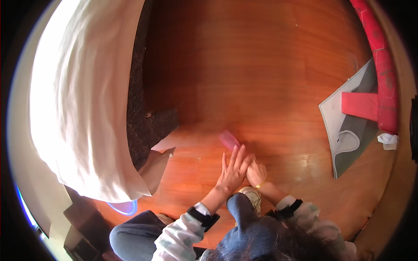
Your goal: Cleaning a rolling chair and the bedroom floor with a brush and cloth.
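Note:
Near the floor before me is a pink, ridged comb-like object point(229, 139), blurred by motion. My right hand point(257, 172), with a yellow band at the wrist, has curled fingers and appears to grip its lower end. That grip is partly hidden behind my left hand point(232, 173). The left hand is spread with its fingers apart, their tips at the object's lower edge. Whether those fingertips touch it, I cannot tell.
Reddish wood flooring point(248, 81) lies ahead. A pale sheet point(88, 98) hangs over dark furniture point(156, 127) at left, near a blue-rimmed item point(125, 208). At right, a folded grey mat point(333, 114) lies beside a red padded frame point(385, 75) and white crumpled item point(388, 138). My shoe point(253, 197) is below.

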Demonstrator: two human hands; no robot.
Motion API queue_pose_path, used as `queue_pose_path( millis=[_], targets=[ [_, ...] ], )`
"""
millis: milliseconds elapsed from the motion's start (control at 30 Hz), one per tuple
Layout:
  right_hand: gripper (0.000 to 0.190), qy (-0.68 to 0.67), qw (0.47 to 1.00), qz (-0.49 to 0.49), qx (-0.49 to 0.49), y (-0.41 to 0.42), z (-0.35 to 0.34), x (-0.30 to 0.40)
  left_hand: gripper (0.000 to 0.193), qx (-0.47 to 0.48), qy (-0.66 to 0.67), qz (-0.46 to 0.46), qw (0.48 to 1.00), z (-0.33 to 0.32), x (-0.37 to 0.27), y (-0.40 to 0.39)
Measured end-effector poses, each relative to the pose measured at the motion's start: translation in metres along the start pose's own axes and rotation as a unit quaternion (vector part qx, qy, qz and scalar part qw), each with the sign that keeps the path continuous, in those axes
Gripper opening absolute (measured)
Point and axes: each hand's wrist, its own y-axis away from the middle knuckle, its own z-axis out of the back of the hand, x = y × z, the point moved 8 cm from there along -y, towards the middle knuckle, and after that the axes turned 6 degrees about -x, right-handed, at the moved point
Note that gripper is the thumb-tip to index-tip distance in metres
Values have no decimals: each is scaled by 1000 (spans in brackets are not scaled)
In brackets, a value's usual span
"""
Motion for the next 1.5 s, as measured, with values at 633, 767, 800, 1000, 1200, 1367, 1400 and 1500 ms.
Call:
queue_pose_path(
  millis=[633, 767, 800, 1000, 1200, 1367, 1400, 1500],
  targets=[
    [23, 27, 996, 82, 35, -115, 4, 72, 75, -234, 81, 72, 966, 60, 96, -41],
    [34, 48, 993, 86, 62, -66, 3, 61, 71, -164, 134, 119, 970, 29, 65, -12],
    [34, 46, 993, 88, 64, -73, 6, 64, 71, -163, 133, 123, 970, 34, 69, -16],
    [34, 67, 996, 49, 23, -138, 21, 54, 75, -231, 93, 53, 967, 72, 90, -75],
    [36, 64, 991, 116, 26, -94, 0, 58, 66, -173, 160, 108, 966, 37, 82, -33],
    [37, 66, 991, 98, 63, -176, -6, 78, 76, -215, 48, 85, 972, 82, 128, -83],
    [37, 72, 992, 84, 61, -183, 13, 58, 77, -236, 43, 55, 969, 83, 109, -100],
    [48, 23, 1000, 15, 6, -134, -10, 34, 76, -206, 58, 60, 975, 57, 92, -69]
  ],
)
